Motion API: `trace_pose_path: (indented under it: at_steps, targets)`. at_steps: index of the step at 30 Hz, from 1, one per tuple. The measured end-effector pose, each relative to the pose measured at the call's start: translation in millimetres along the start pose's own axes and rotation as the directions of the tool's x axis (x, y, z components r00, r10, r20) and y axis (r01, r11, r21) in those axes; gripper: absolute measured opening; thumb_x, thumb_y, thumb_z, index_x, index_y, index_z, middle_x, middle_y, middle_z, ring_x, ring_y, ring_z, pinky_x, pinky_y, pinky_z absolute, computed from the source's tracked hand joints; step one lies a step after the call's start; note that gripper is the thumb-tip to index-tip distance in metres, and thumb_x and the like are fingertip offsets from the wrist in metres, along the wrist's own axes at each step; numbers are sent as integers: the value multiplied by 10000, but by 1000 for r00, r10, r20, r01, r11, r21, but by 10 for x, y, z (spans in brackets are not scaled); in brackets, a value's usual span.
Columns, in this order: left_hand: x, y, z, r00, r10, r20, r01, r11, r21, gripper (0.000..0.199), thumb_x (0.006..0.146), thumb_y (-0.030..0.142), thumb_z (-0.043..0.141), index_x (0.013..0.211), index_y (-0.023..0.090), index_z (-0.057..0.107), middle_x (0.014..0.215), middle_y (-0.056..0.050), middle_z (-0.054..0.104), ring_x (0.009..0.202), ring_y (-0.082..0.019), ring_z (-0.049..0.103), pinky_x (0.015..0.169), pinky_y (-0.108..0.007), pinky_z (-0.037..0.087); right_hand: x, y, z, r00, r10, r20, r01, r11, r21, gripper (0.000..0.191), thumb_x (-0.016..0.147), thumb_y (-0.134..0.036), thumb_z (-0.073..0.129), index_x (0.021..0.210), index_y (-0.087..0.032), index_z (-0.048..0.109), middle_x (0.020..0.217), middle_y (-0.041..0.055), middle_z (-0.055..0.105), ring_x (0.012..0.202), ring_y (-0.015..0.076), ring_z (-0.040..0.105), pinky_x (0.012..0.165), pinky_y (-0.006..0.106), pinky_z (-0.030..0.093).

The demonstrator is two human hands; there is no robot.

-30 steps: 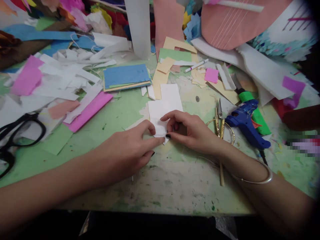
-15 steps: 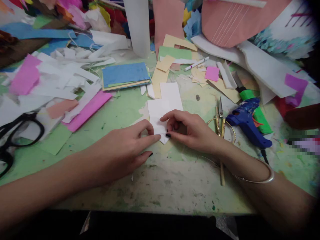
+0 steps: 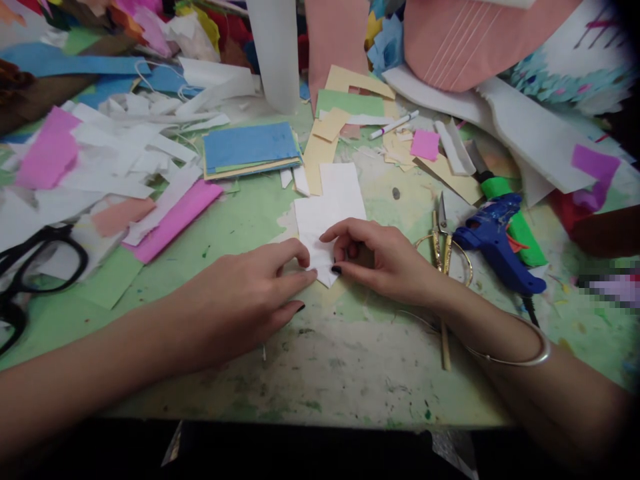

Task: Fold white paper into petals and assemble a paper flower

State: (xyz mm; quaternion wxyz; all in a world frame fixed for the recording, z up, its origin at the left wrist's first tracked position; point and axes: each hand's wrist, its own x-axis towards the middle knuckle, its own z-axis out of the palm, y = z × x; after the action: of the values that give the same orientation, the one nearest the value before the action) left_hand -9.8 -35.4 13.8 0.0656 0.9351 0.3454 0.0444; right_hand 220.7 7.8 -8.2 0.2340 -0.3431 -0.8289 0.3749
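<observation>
Touching 1 white paper (image 3: 336,197), left hand (image 3: 253,287) loosely spread, right hand (image 3: 387,260) curled, grip unclear, 1 glue gun (image 3: 494,239)

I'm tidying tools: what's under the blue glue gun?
Something bright green shows by the blue glue gun's far end and right side. The gun covers what lies between, so I can't tell whether it's one piece.
</observation>
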Motion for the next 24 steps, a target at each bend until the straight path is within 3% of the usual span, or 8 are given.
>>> trace_pose_path:
  at_steps: [8, 16, 24]
  targets:
    - [6, 34, 22, 974, 216, 66, -225, 953, 205, 231, 872, 101, 430, 956, 122, 645, 1033, -110, 648, 802, -205, 536, 612, -302, 487, 6, -9, -2, 1000, 0, -2, 0, 1000, -4, 249, 811, -108, 587, 1054, -160, 579, 813, -5, 622, 735, 108, 557, 696, 246, 425]
    - [-5, 76, 46, 979, 192, 69, -201, 962, 183, 248, 879, 94, 388, 949, 109, 625, 1035, -123, 644, 849, -211, 589, 656, -320, 531, 1, -11, 6, 1000, 11, -4, -11, 1000, 6, 247, 815, -111, 580, 1055, -170, 575, 806, -10, 614, 729, 109, 551, 694, 247, 420]
    - [-5, 89, 62, 982, 190, -7, -185, 962, 203, 299, 914, 106, 341, 1055, 122, 603, 1076, -119, 640, 842, -202, 603, 580, -280, 477, 3, -18, -1, 1000, 13, -1, -13, 1000, 4, 237, 818, -112, 576, 1051, -158, 578, 811, -4, 614, 735, 111, 551, 699, 251, 422]
